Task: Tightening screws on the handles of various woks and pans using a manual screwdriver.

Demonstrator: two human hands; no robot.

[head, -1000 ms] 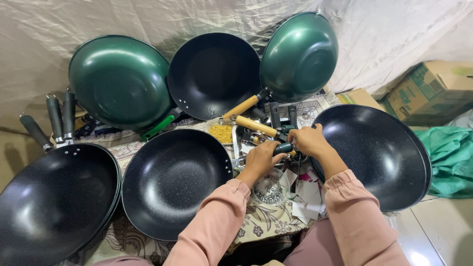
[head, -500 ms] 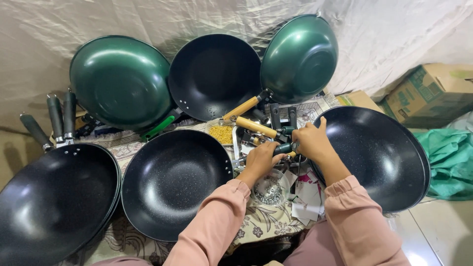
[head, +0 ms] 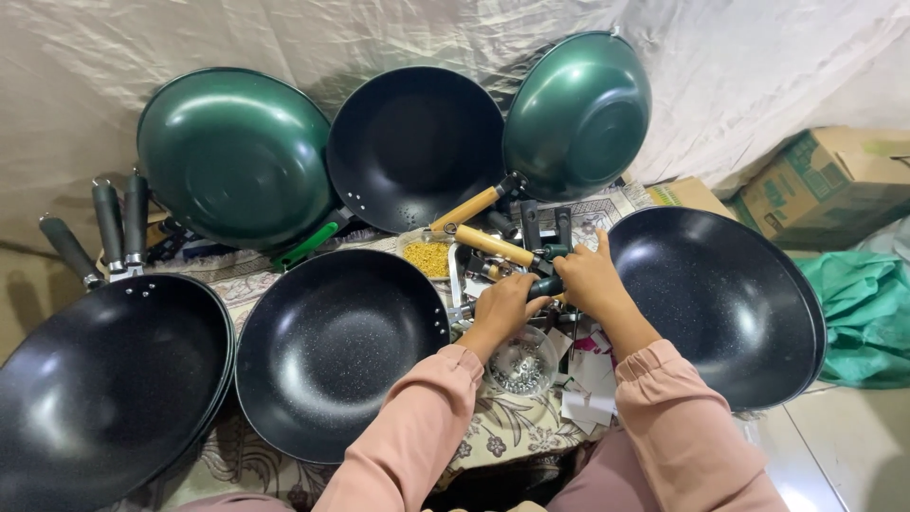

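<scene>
The dark green handle [head: 548,284] is sitting gripped between both hands above the patterned cloth [head: 493,441]; since a moment ago the right hand [head: 590,280] is closing over it, the left hand [head: 502,308] clasping its end.

Floor mat w/ floral print [head: 512,441], laid out w/ cookware & parts.
On mat: black wok stack [head: 104,389] far left; single black wok [head: 336,356] centre-left, just beside it; large black wok [head: 720,303] right. Between the 2 latter: small tub of yellow bits [head: 428,257], wooden handles [head: 488,244], dark handle pieces [head: 531,228], clear bowl of small metal fasteners [head: 518,365], paper scraps [head: 588,389]. Loose black handles [head: 114,228] at back left.
</scene>
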